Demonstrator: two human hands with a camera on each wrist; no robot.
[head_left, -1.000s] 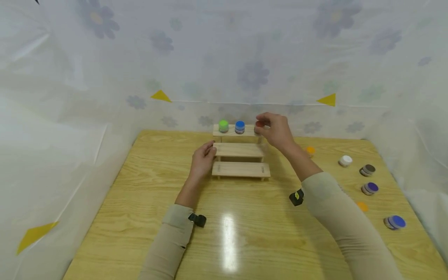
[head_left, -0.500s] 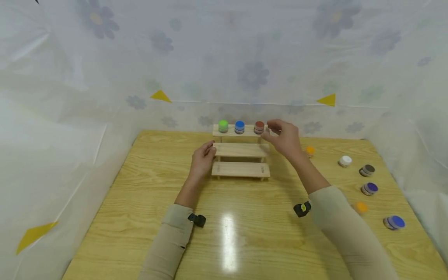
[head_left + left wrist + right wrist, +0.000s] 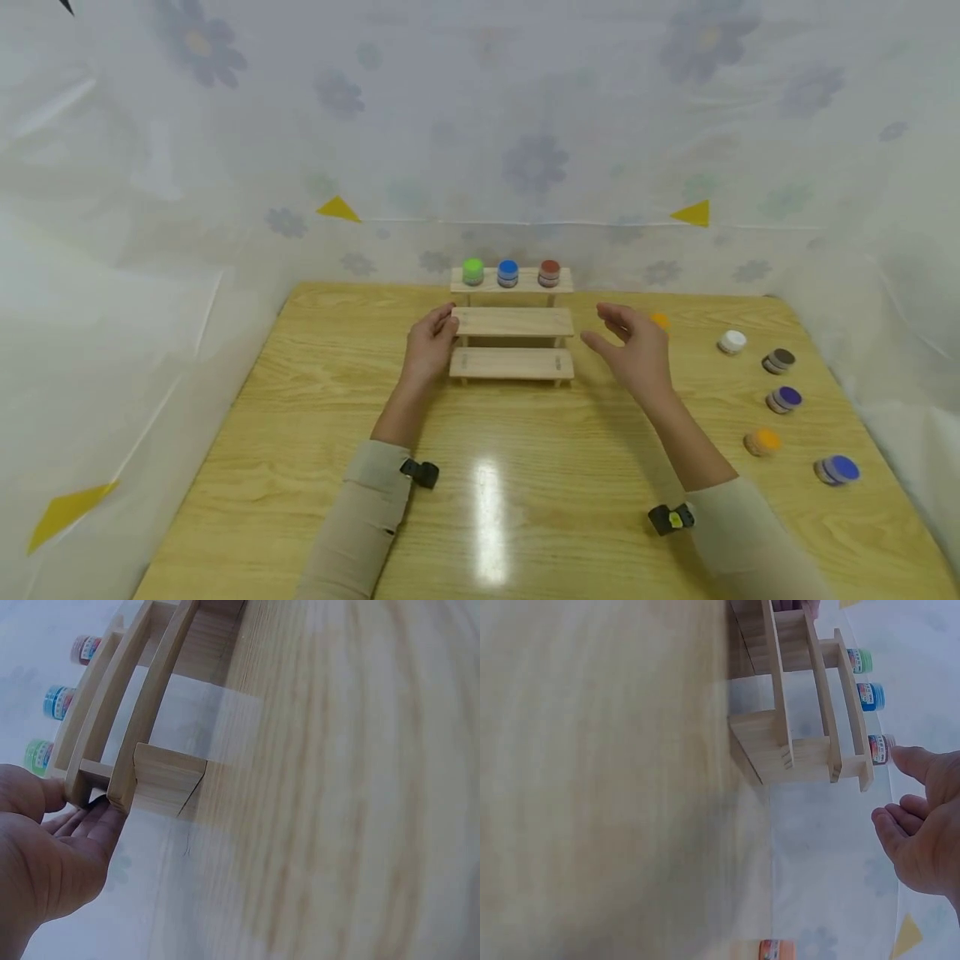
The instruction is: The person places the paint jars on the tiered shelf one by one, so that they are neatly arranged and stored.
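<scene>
A three-tier wooden display stand (image 3: 512, 322) stands at the back of the table. On its top tier sit a green-lidded paint jar (image 3: 472, 272), a blue-lidded jar (image 3: 507, 273) and a red-brown-lidded jar (image 3: 549, 273), spaced in a row. My left hand (image 3: 429, 343) holds the stand at the left end of the middle tier. In the left wrist view its thumb and fingers (image 3: 94, 825) pinch that end. My right hand (image 3: 636, 352) hovers right of the stand, thumb and fingers spread with nothing between them.
Along the table's right side are jars with white (image 3: 732, 342), dark brown (image 3: 778, 360), purple (image 3: 783, 399), orange (image 3: 762, 442) and blue (image 3: 837, 469) lids. Another orange-lidded jar (image 3: 660, 321) shows partly behind my right hand. A flowered plastic sheet (image 3: 405, 142) rises behind the table.
My right hand has let go of the red-brown-lidded jar on the top tier and drawn back to the right and nearer. The left hand keeps its hold on the stand.
</scene>
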